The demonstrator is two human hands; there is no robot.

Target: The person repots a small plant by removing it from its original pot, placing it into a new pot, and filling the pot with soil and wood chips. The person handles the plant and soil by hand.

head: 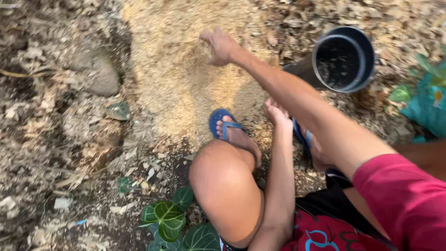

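I am squatting on the ground. My right hand reaches forward into a pale tan heap of husk or sawdust, its fingers curled into a handful of the loose stuff. My left hand hangs between my knees, just above my feet, in blue sandals. The right forearm covers its fingers, so its grip is hidden. A dark round plastic pot lies tilted to the right of the right arm, its open mouth facing up at me.
Dry leaves, wood chips and a grey stone cover the ground on the left. A green broad-leaved plant grows by my left knee. Teal plastic and green leaves lie at the right edge.
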